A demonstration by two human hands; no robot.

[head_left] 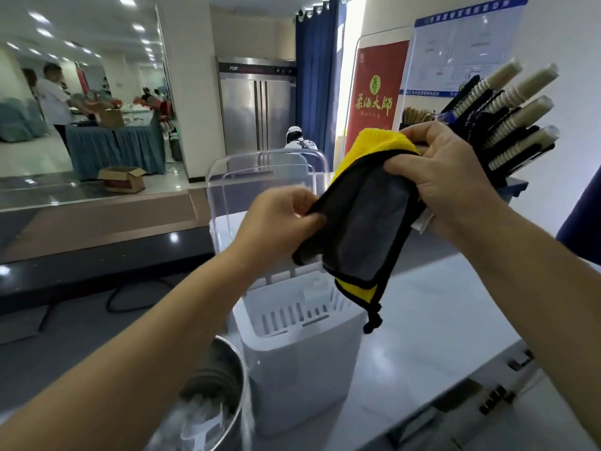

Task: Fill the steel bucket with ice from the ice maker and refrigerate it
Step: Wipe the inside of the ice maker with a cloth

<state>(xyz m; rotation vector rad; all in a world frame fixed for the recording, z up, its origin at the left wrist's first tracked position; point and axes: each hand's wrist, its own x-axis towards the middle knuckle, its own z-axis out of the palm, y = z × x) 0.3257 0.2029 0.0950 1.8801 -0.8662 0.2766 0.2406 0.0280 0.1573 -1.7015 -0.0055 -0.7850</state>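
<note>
A: Nearest, low at the frame's edge: steel bucket (224, 379), just beside the ice maker's left wall. Holds pale lumps, probably ice, though too blurred to swear to. Far behind it, steel refrigerator (257, 109), doors closed.

B: And the hands?

A: Left hand (279, 222) pinching the cloth's near edge between thumb and fingers, raised above the ice maker (302, 379), open at the top with white basket (292, 312) in view. Cloth (367, 229) grey with yellow backing, hanging folded between both hands. Right hand (445, 170) clamped on the top fold.

B: Step in hand, then?

A: Looks like readying the cloth for a wipe, whether of bucket or of drips. Best done so: keep the pinch at the edge, draw the fold flat, hold it clear of the open basket to keep lint out. Then dry the bucket's outside before any lift, for a sure grip on cold steel.

B: Bucket's heading?

A: Mouth up, base down. Long axis upright, seeming to lean only through the wide lens. Worth keeping so on the way to the refrigerator.
</note>
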